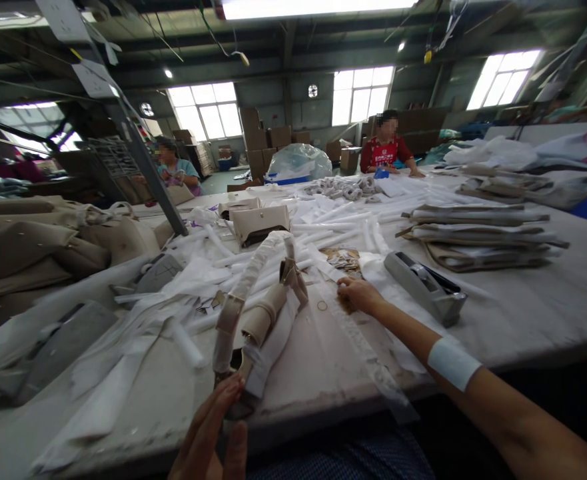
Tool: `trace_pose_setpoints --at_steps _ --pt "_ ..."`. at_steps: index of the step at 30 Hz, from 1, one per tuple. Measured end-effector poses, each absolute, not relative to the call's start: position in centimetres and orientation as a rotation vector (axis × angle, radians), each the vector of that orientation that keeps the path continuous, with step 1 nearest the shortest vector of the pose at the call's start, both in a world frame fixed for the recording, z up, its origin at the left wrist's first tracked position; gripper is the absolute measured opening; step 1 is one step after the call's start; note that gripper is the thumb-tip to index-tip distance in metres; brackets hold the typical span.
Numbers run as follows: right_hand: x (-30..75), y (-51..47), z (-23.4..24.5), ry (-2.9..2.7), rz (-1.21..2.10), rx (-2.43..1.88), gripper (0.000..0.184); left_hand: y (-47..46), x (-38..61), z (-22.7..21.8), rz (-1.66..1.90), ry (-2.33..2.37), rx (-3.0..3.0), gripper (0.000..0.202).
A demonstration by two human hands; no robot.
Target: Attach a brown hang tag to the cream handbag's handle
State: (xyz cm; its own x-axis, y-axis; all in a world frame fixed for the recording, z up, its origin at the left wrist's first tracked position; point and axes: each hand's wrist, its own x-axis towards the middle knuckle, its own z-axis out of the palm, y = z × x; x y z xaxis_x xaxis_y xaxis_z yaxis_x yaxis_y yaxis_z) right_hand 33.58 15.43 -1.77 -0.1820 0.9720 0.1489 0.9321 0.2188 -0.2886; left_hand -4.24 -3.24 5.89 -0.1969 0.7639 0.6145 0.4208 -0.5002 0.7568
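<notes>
One beige strap is touched at its near end by the left hand, fingers loosely together; one tape dispenser is seen; the right hand is curled on paper tags, grip unclear.

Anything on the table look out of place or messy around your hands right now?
Nothing looks damaged or spilled. The white paper strips lie scattered at all angles across the table, unlike the neat stack of flat beige pieces. The left hand touches a beige strap; the right hand rests beside the tape dispenser.

We see blown-out windows and a glaring ceiling lamp; the hall is dim, its edges bowed and softly blurred.
</notes>
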Motion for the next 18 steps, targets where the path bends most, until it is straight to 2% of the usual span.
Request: trace_pose_setpoints --at_steps 9,15,18 --pt "32.9 15.4 1.2 -1.912 0.278 -1.719 0.014 -2.8 -2.6 4.4 1.645 1.158 1.836 0.029" --pt "33.0 15.1 5.0 -1.579 0.468 -1.624 0.008 -0.6 -1.1 4.7 1.286 1.128 1.769 0.031" --pt "32.5 14.5 6.9 -1.449 0.65 -1.514 0.019 1.4 0.9 4.9 1.189 1.059 1.639 0.032"
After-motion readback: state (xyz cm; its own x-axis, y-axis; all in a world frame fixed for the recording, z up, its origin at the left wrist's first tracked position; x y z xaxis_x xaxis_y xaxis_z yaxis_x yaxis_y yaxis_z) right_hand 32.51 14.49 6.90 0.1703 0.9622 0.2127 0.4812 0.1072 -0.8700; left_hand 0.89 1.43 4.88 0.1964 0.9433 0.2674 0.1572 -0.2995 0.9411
